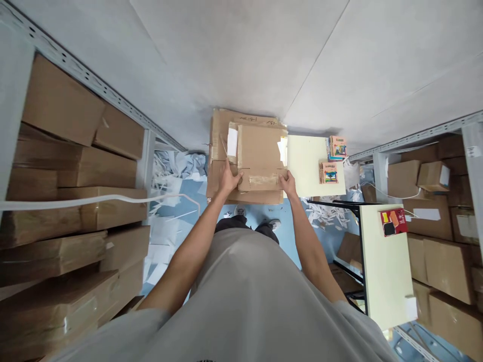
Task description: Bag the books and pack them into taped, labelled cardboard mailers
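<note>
A flattened cardboard box [262, 148] lies in front of me, with strips of tape and white labels near its left and right edges. It rests on larger cardboard sheets [249, 119] that carry dark handwriting along the far side. My left hand [228, 180] grips the near left corner of the box, its thumb against the edge. At the near right corner my right hand [289, 183] holds the same box, fingers curled over the side. The undersides of both grips are hidden.
To the right, a pale tabletop [304, 166] carries small stacks of colourful books [337, 147]. A second table [385, 271] holds a red package [393, 222]. Shelves of cardboard boxes [113, 166] flank both sides. Paper scraps [328, 215] litter the blue floor.
</note>
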The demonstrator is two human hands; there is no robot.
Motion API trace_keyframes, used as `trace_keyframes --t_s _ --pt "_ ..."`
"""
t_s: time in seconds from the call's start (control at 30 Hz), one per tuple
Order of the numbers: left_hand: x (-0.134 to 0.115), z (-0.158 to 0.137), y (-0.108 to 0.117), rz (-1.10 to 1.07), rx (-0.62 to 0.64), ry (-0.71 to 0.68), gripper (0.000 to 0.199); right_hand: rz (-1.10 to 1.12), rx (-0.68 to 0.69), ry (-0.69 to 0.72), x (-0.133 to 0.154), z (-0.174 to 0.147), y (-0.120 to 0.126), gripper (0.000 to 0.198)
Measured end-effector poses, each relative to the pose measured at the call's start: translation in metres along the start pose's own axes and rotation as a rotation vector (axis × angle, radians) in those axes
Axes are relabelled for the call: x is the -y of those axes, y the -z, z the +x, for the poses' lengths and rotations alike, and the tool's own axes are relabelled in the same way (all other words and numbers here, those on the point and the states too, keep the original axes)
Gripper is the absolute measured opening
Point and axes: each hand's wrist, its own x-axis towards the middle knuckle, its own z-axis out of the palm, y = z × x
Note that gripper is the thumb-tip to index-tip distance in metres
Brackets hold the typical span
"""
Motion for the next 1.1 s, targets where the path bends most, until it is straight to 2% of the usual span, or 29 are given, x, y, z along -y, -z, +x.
trace_keyframes --t_s 0.07,0.17,0.23,0.33,0.43,0.5,0.57,0.67,0.77,0.9,0.97,1.03,1.1 --pt "0.000 0.006 -0.004 -0.039 0.024 -0.028 0.098 0.028 -0.024 -0.010 0.006 0.005 0.001 0.060" --pt "-0.007 0.007 -0.013 -0.116 0.046 -0.027 0.092 0.110 -0.069 -0.121 0.011 0.003 0.013 0.058" --pt "-0.016 0.004 -0.021 -0.182 0.031 -0.006 0.087 0.149 -0.116 -0.219 0.011 -0.004 0.030 0.061" --pt "-0.030 -0.008 -0.033 -0.256 0.022 0.096 0.084 0.136 -0.129 -0.302 0.009 -0.023 0.060 0.060" --pt "-0.044 -0.026 -0.046 -0.314 0.167 0.176 0.060 0.207 -0.070 -0.377 0.003 -0.054 0.085 0.061" --pt "-0.053 -0.039 -0.054 -0.360 0.288 0.164 0.040 0.307 -0.048 -0.438 -0.003 -0.079 0.095 0.066" --pt "-0.062 -0.052 -0.061 -0.378 0.355 0.128 0.032 0.392 -0.080 -0.482 -0.010 -0.103 0.099 0.071" --pt "-0.075 -0.069 -0.069 -0.385 0.425 0.048 0.038 0.445 -0.158 -0.469 -0.019 -0.138 0.104 0.072" --pt "-0.090 -0.077 -0.071 -0.458 0.529 -0.082 0.053 0.475 -0.251 -0.384 -0.023 -0.165 0.114 0.064" --pt "-0.098 -0.069 -0.068 -0.529 0.637 -0.182 0.064 0.448 -0.431 -0.251 -0.012 -0.187 0.145 0.061" --pt "-0.091 -0.058 -0.063 -0.412 0.601 -0.226 0.063 0.389 -0.493 -0.186 0.000 -0.193 0.168 0.063" --pt "-0.077 -0.045 -0.058 -0.139 0.516 -0.312 0.061 0.329 -0.547 -0.114 0.016 -0.197 0.193 0.065" --pt "-0.060 -0.033 -0.054 0.174 0.501 -0.391 0.096 0.280 -0.598 -0.051 0.034 -0.200 0.217 0.069"
